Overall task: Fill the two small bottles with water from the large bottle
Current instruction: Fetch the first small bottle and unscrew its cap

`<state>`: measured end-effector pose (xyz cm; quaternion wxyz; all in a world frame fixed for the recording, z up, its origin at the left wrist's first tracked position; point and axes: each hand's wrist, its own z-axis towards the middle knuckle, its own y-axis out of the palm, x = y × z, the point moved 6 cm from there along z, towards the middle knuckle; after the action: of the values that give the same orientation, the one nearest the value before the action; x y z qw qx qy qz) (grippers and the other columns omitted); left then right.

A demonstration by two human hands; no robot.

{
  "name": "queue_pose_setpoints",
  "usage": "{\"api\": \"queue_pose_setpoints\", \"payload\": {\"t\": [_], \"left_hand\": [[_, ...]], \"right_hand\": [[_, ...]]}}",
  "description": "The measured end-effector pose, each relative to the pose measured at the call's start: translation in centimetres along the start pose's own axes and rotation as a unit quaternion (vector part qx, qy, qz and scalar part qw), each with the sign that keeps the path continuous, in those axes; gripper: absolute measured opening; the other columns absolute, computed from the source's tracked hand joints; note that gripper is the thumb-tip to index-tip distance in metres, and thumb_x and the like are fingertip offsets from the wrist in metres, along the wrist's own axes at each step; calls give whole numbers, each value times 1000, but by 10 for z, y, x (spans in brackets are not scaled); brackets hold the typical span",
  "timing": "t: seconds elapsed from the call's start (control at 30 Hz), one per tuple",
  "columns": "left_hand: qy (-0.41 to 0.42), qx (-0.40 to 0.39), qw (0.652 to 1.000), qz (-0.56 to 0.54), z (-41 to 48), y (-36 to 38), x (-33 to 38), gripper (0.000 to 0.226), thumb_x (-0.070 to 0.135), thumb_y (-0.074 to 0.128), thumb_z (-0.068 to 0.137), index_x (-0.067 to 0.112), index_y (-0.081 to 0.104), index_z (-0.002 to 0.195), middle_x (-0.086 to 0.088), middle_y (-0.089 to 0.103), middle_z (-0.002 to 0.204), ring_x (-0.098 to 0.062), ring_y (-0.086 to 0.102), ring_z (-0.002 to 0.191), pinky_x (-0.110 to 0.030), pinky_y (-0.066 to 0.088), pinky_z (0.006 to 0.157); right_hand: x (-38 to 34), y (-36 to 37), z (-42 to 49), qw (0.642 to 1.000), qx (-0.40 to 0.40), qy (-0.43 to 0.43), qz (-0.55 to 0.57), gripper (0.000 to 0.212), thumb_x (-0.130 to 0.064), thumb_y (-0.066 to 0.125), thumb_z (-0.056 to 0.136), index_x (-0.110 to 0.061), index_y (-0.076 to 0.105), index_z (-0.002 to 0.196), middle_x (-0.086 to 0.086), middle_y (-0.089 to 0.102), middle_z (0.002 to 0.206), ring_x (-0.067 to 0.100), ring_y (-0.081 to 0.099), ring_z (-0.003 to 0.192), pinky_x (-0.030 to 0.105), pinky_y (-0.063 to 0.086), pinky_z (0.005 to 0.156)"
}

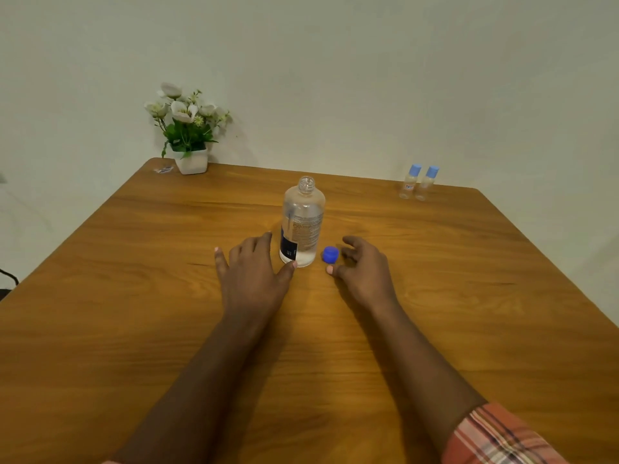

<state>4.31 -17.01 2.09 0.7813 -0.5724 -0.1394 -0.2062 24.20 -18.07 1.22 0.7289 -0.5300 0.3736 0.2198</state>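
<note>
The large clear bottle (303, 221) stands upright and uncapped at the middle of the wooden table (134, 296), with water inside. Its blue cap (330, 254) lies on the table just right of its base. My left hand (251, 272) lies flat with fingers spread, the thumb tip touching the bottle's base. My right hand (363, 269) hovers right of the cap with loosely curled fingers, apart from it and holding nothing. Two small clear bottles (418, 182) with light blue caps stand side by side at the far right corner.
A white pot of white flowers (187, 135) stands at the table's far left corner, with a small scrap (164, 169) beside it. A pale wall runs behind the table. A dark cable (10, 276) shows at the left edge.
</note>
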Motion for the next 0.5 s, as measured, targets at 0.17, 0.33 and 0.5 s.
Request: {"api": "queue_pose_setpoints", "payload": {"t": [0.17,0.33,0.5], "left_hand": [[17,27,998,-45,-25,-18,23,41,40,51,90,22,50,127,1,58,118,-18,49,109,-34,45,84],[105,-24,991,-77,-51,-5,77,39,40,46,93,25,49,129,7,59,116,-11,50,107,-27,45,79],[138,-59,985,-87,-33,19,118,46,40,46,92,23,43,136,3,54,129,-15,47,118,-32,44,92]], "right_hand": [[10,-19,-10,1000,-1,10,21,67,-13,79,76,-11,50,136,8,59,134,15,56,122,22,42,93],[25,-42,-19,999,25,16,41,57,-23,75,81,-11,54,133,6,61,131,13,57,118,24,46,94],[42,-72,-11,997,68,23,13,50,-20,71,85,-10,55,132,5,62,129,15,57,118,21,43,89]]}}
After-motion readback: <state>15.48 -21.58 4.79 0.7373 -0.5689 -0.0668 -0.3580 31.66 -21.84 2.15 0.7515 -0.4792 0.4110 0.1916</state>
